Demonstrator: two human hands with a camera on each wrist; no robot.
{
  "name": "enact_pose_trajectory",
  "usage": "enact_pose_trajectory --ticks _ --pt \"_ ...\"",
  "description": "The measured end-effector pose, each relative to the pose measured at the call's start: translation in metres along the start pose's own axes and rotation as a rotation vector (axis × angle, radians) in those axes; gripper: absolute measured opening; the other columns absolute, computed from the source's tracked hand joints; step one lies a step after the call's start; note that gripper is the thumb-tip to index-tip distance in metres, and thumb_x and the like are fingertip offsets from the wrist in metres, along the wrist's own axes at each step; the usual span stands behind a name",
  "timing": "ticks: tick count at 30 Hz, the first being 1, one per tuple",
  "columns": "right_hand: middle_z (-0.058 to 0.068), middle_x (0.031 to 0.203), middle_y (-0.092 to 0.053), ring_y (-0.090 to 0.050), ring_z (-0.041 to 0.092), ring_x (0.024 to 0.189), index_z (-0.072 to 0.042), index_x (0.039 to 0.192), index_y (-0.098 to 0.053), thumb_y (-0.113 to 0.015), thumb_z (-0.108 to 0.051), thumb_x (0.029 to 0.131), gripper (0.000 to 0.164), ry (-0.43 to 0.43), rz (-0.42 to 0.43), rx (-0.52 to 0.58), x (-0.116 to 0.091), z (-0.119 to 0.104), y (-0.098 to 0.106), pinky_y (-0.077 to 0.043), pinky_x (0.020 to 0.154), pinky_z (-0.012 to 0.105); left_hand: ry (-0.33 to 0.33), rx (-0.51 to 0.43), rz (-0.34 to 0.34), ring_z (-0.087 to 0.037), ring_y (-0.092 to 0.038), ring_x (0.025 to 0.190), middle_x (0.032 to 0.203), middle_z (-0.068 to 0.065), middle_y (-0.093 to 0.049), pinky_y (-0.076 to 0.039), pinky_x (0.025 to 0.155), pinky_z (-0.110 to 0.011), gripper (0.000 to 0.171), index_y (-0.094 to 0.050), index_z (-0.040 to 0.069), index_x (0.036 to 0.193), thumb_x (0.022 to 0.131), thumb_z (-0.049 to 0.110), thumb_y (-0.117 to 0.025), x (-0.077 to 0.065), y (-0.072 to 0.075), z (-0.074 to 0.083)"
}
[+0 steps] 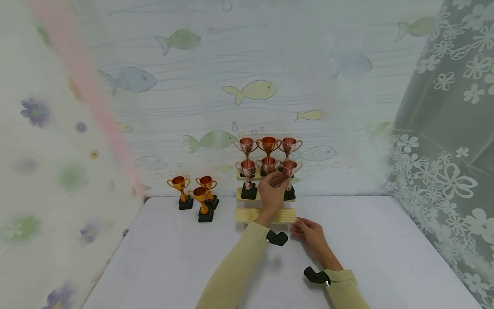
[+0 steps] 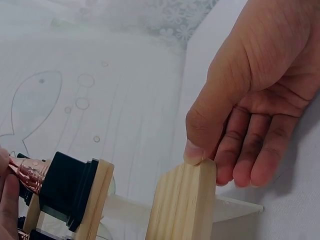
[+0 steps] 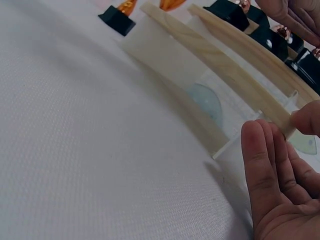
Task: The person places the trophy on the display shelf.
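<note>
A tiered stand [image 1: 251, 214] has pale wooden steps on translucent supports. My left hand [image 1: 273, 191] reaches across its front step to the middle row of small copper trophies with black bases. In the left wrist view its fingers pinch the stem of the right-hand trophy [image 2: 31, 175], whose base [image 2: 65, 187] stands upright on the step. That hand hides much of the middle trophy [image 1: 269, 164]. My right hand [image 1: 310, 238] holds the right end of the front step [image 3: 240, 82], with the thumb on top and the fingers under and beside the end.
Three gold trophies [image 1: 200, 195] on black bases stand on the white tabletop [image 1: 173, 257], left of the stand. The top step carries another row, with an orange-gold cup [image 1: 269, 145] between two copper ones. A fish-patterned curtain [image 1: 254, 90] hangs close behind.
</note>
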State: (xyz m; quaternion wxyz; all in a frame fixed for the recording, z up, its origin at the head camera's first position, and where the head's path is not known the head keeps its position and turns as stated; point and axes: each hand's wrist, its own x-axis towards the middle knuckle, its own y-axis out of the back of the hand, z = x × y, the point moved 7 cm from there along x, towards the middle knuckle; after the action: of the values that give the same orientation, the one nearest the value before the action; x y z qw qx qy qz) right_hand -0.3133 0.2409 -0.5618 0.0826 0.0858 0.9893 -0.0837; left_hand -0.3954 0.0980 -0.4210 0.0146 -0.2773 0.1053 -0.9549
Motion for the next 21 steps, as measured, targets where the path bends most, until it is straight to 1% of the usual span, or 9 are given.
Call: enact_pose_trajectory --ticks 3,5,8,11,13,18,21 --pt "0.003 0.094 -0.07 -0.068 0.006 0.082 0.015 0.137 -0.048 -0.055 -0.015 0.106 0.044 -0.001 0.004 -0.002 -0.001 0.0 0.0 -0.06 0.076 0.019 0.001 -0.004 -0.008 -0.046 -0.072 0.092 0.098 -0.03 -0.072 -0.062 0.084 -0.05 0.018 -0.071 -0.011 0.104 0.086 -0.009 -0.075 0.0 0.0 0.0" --pt "0.003 0.094 -0.07 -0.068 0.006 0.082 0.015 0.138 -0.048 -0.055 -0.015 0.106 0.044 -0.006 0.006 -0.001 -0.001 0.0 0.0 -0.06 0.076 0.019 0.008 0.0 -0.007 -0.046 -0.072 0.093 0.099 -0.03 -0.072 -0.062 0.085 -0.051 0.019 -0.072 -0.011 0.105 0.086 -0.009 -0.075 0.0 0.0 0.0" --pt "0.004 0.095 -0.07 -0.068 0.006 0.083 0.015 0.139 -0.047 -0.055 -0.015 0.106 0.045 -0.013 0.003 -0.003 -0.003 0.0 -0.003 -0.06 0.077 0.019 0.023 0.017 0.003 -0.039 -0.073 0.094 0.1 -0.025 -0.074 -0.063 0.085 -0.042 0.02 -0.074 -0.006 0.106 0.087 -0.005 -0.077 -0.001 0.004 -0.001" --pt "0.005 0.096 -0.07 -0.068 0.006 0.083 0.015 0.139 -0.047 -0.055 -0.015 0.106 0.046 -0.012 -0.003 -0.012 -0.003 0.0 -0.006 -0.06 0.077 0.019 0.038 0.028 0.021 -0.035 -0.074 0.096 0.102 -0.023 -0.075 -0.063 0.085 -0.034 0.021 -0.074 -0.004 0.108 0.087 -0.003 -0.077 -0.003 0.01 -0.001" --pt "0.005 0.096 -0.07 -0.068 0.007 0.084 0.016 0.139 -0.047 -0.055 -0.015 0.106 0.046 -0.007 -0.006 -0.023 -0.003 0.0 -0.007 -0.06 0.077 0.019 0.048 0.036 0.031 -0.034 -0.074 0.096 0.102 -0.022 -0.075 -0.062 0.085 -0.03 0.022 -0.073 -0.004 0.109 0.088 -0.002 -0.077 -0.005 0.014 0.002" --pt "0.006 0.096 -0.07 -0.069 0.007 0.084 0.017 0.138 -0.047 -0.055 -0.014 0.105 0.046 0.0 0.002 -0.043 -0.002 0.0 -0.005 -0.061 0.078 0.02 0.067 0.055 0.039 -0.033 -0.074 0.095 0.103 -0.025 -0.073 -0.062 0.084 -0.029 0.022 -0.071 -0.009 0.11 0.089 -0.006 -0.074 -0.014 0.026 0.016" --pt "0.004 0.095 -0.07 -0.069 0.007 0.083 0.017 0.138 -0.046 -0.054 -0.013 0.106 0.045 -0.012 0.017 -0.047 -0.002 0.0 -0.001 -0.061 0.078 0.021 0.084 0.069 0.036 -0.032 -0.074 0.094 0.104 -0.026 -0.073 -0.062 0.083 -0.028 0.022 -0.071 -0.009 0.111 0.09 -0.004 -0.073 -0.02 0.039 0.023"
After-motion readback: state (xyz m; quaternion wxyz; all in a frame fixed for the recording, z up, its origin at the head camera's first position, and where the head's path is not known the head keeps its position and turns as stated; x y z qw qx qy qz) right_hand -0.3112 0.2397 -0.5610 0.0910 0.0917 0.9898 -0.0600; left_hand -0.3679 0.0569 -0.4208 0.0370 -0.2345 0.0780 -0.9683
